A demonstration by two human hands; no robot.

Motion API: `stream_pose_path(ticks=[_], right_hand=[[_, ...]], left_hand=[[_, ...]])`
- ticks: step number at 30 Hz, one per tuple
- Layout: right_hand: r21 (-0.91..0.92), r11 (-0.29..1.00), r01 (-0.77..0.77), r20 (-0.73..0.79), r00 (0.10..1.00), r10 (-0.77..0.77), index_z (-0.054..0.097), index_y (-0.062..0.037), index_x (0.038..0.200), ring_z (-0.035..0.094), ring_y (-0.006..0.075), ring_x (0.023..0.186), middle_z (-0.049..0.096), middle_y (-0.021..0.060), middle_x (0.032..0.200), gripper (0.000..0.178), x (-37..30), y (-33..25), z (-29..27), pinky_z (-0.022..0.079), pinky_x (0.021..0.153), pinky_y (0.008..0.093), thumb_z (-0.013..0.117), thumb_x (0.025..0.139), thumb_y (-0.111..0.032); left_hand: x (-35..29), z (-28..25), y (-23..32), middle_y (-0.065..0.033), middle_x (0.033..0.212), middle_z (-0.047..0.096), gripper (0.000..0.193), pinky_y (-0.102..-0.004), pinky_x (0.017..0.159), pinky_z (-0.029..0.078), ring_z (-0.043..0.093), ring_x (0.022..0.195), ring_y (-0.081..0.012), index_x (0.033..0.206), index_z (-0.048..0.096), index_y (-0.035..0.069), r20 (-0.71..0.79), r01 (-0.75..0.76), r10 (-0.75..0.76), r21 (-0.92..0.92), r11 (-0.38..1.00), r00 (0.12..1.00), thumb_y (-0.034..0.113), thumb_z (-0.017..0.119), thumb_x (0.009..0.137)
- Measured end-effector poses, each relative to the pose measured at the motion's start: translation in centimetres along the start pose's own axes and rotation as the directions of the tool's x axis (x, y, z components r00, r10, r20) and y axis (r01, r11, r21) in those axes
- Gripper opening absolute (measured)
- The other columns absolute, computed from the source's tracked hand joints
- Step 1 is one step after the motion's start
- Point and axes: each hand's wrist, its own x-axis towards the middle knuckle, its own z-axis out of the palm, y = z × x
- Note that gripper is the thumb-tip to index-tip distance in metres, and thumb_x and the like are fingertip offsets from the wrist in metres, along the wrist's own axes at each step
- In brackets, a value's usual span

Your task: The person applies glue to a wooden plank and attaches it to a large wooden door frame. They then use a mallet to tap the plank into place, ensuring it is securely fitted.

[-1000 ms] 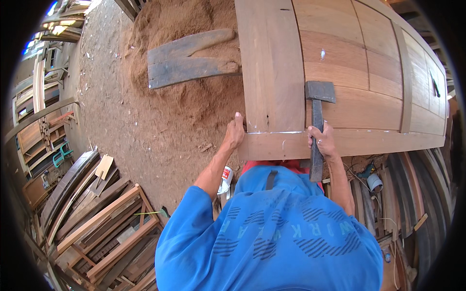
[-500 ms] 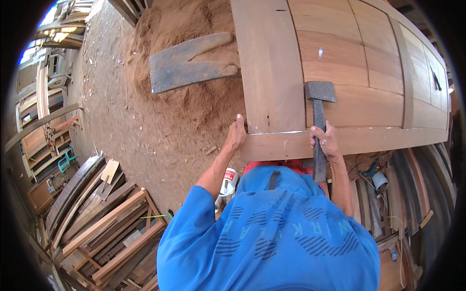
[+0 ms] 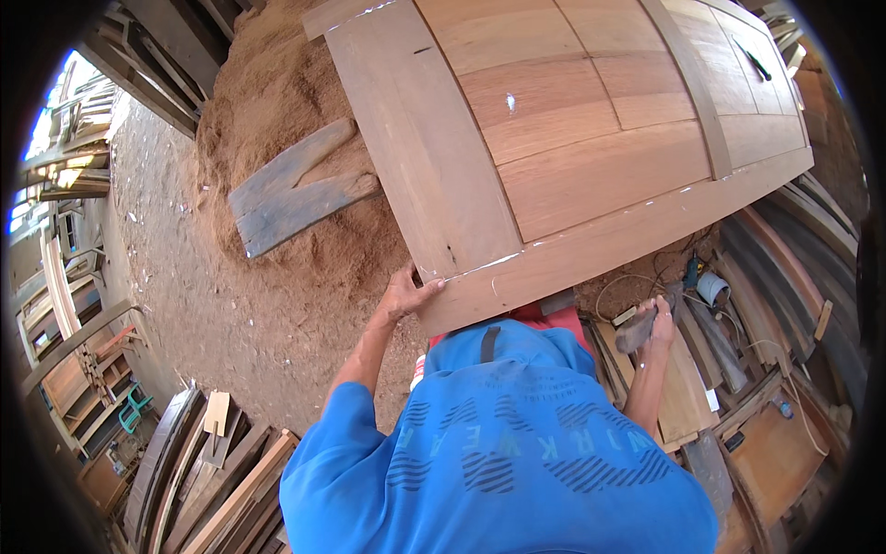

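Note:
A large panelled wooden door [image 3: 572, 138] lies before me, pale lines of filler or glue along its frame joints. My left hand [image 3: 406, 294] grips its near left corner, thumb on top and the other fingers curled over the side edge. Off to the right, below the door's near edge, my right hand [image 3: 657, 323] is closed round a hammer [image 3: 635, 332]. The hammer is smeared by motion and partly hidden by the hand. A small dark tool [image 3: 755, 61] rests on the door's far panel.
A forked grey board [image 3: 300, 189] lies on a sawdust heap [image 3: 254, 111] at left. Stacked timber [image 3: 208, 462] fills the lower left. On the right are long planks [image 3: 780, 263], a white bucket [image 3: 712, 288], a teal power tool [image 3: 691, 268] and loose cords.
My right hand has swung the hammer off the door, down and to the right. My left hand stays at the corner. The view has turned, tilting the door in the picture.

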Motion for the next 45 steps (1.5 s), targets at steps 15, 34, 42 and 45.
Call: stream_pose_path(ticks=[15,34,42,45], right_hand=[[0.036,0.992,-0.12,0.29,0.951,0.104,0.056,-0.009,0.082,0.058,0.0129,0.059,0.058,0.0014,0.071,0.022,4.0,1.2,-0.1,0.051,0.054,0.0249,0.059,0.097,-0.024],[-0.534,0.78,0.328,0.619,0.78,0.096,0.052,-0.0032,0.091,0.058,0.0132,0.052,0.058,0.0057,0.07,0.021,-0.8,4.7,20.3,0.051,0.046,0.0294,0.067,0.091,-0.018],[-0.623,0.65,0.435,0.734,0.612,0.295,0.052,-0.0023,0.089,0.059,0.013,0.053,0.059,0.0065,0.07,0.022,-3.3,6.2,28.4,0.051,0.046,0.0296,0.068,0.089,-0.017],[-0.601,0.66,0.45,0.724,0.656,0.213,0.051,-0.0026,0.09,0.058,0.0134,0.053,0.059,0.0067,0.069,0.022,-1.7,6.2,30.2,0.051,0.046,0.0298,0.067,0.09,-0.017]], left_hand=[[0.7,-0.2,-2.0,-0.0241,0.125,0.064,0.081,-0.0418,0.104,0.046,0.06,0.121,-0.0329,0.136,0.049,-0.007,0.006,-0.011,0.01,0.068,0.998,1.0,0.042,0.079,0.079],[0.4,2.4,-3.0,-0.0335,0.104,0.066,0.071,-0.0479,0.093,0.047,0.062,0.109,-0.0469,0.107,0.063,-0.009,-0.375,0.128,-0.107,0.032,0.991,0.921,0.055,0.032,0.103],[0.1,2.4,-2.9,-0.0348,0.103,0.064,0.063,-0.0565,0.091,0.046,0.057,0.105,-0.0537,0.109,0.063,-0.002,-0.376,0.097,-0.041,0.131,0.987,0.926,0.049,0.028,0.104],[0.3,2.6,-2.8,-0.0337,0.102,0.065,0.061,-0.0565,0.09,0.046,0.059,0.103,-0.0528,0.109,0.063,-0.002,-0.374,0.099,-0.047,0.121,0.988,0.926,0.048,0.028,0.104]])
